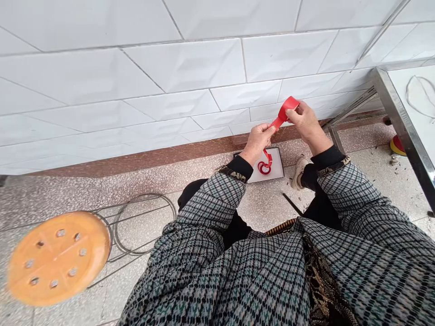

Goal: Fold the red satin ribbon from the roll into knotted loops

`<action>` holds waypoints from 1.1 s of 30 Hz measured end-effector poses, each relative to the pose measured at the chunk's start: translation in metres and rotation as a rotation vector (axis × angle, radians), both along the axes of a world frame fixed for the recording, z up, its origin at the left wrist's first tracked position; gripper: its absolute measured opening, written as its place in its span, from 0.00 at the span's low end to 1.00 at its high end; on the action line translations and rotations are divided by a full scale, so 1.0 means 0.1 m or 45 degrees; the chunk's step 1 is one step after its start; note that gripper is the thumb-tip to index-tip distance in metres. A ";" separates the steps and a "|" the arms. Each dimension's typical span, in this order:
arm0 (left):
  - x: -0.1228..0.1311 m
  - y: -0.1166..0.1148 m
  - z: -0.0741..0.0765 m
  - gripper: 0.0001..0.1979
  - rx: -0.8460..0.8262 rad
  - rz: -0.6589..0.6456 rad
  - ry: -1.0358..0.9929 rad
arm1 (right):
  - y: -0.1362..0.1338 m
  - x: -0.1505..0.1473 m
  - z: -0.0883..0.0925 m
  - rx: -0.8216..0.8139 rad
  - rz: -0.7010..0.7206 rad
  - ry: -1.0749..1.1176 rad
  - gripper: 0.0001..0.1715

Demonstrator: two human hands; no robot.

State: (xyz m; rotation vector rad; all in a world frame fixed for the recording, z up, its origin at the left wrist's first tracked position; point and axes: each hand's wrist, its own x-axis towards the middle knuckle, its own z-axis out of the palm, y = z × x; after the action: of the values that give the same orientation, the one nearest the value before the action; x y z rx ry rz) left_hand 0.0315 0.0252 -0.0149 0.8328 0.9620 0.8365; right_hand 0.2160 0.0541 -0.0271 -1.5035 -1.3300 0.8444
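A smooth red ribbon (280,117) stretches between my two hands in front of the tiled wall. My left hand (258,141) pinches the narrow strip, and its fingers are closed. Slightly higher and to the right, my right hand (306,123) grips a broad loop of the same ribbon between thumb and fingers. Below my left hand, a red strip hangs down to a small red coil (260,169). That coil rests on a white dark-edged panel or shallow box (277,167) on the floor. Whether the loop is a full roll I cannot tell.
White tiles (190,63) rise close ahead. An orange round stool (56,258) with holes lies tipped over at left, its metal legs (146,222) toward me. At right stands a metal-framed table (397,108) with a thin wire on top. A shoe (299,172) is beside the panel.
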 end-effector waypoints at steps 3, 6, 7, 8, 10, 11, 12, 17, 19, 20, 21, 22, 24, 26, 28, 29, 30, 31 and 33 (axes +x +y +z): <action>0.01 -0.01 0.00 0.15 -0.018 -0.010 -0.010 | 0.02 0.03 -0.08 0.076 0.017 -0.366 0.30; 0.03 -0.01 -0.01 0.21 -0.033 -0.007 -0.047 | -0.02 0.01 -0.13 0.166 0.061 -0.700 0.38; 0.03 -0.01 -0.02 0.24 -0.038 0.002 -0.061 | -0.03 -0.01 -0.13 0.191 0.076 -0.779 0.40; 0.03 -0.01 -0.02 0.26 -0.044 0.012 -0.075 | -0.06 -0.02 -0.13 0.213 0.089 -0.840 0.41; 0.04 0.00 -0.01 0.31 -0.065 0.034 -0.095 | -0.10 -0.06 -0.10 0.251 0.120 -0.934 0.44; 0.04 0.00 -0.01 0.33 -0.080 0.041 -0.100 | -0.13 -0.08 -0.08 0.265 0.138 -0.977 0.44; 0.03 0.00 0.00 0.34 -0.097 0.047 -0.103 | -0.15 -0.11 -0.05 0.272 0.158 -1.022 0.45; 0.02 0.03 -0.02 0.36 -0.158 0.045 -0.123 | -0.26 -0.27 0.07 0.212 0.219 -1.223 0.43; 0.02 0.04 -0.06 0.36 -0.158 0.037 -0.124 | -0.29 -0.32 0.10 0.195 0.227 -1.268 0.41; 0.01 0.05 -0.08 0.36 -0.157 0.032 -0.120 | -0.30 -0.33 0.11 0.194 0.229 -1.284 0.40; 0.00 0.06 -0.09 0.35 -0.157 0.026 -0.114 | -0.30 -0.35 0.12 0.196 0.232 -1.297 0.40; 0.00 0.07 -0.10 0.35 -0.160 0.019 -0.108 | -0.31 -0.36 0.13 0.200 0.235 -1.306 0.40; -0.02 0.09 -0.11 0.35 -0.170 0.002 -0.095 | -0.32 -0.37 0.13 0.205 0.240 -1.313 0.39; -0.04 0.10 -0.09 0.34 -0.179 -0.008 -0.088 | -0.32 -0.37 0.13 0.209 0.243 -1.314 0.40; -0.05 0.10 -0.08 0.34 -0.186 -0.010 -0.089 | -0.32 -0.36 0.12 0.220 0.246 -1.312 0.41; -0.05 0.10 -0.07 0.33 -0.188 -0.008 -0.091 | -0.32 -0.35 0.11 0.230 0.250 -1.308 0.42; -0.05 0.10 -0.06 0.33 -0.190 -0.005 -0.095 | -0.32 -0.35 0.10 0.241 0.256 -1.300 0.42; -0.05 0.10 -0.06 0.33 -0.192 -0.002 -0.098 | -0.32 -0.34 0.09 0.253 0.264 -1.287 0.42; -0.05 0.09 -0.05 0.32 -0.198 0.002 -0.106 | -0.31 -0.31 0.07 0.275 0.286 -1.249 0.42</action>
State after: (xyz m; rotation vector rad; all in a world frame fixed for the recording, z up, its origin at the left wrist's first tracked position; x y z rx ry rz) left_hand 0.0270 0.0346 -0.0197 0.6589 0.9412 0.7811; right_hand 0.1851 0.0236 -0.0205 -1.6645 -2.2369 0.0169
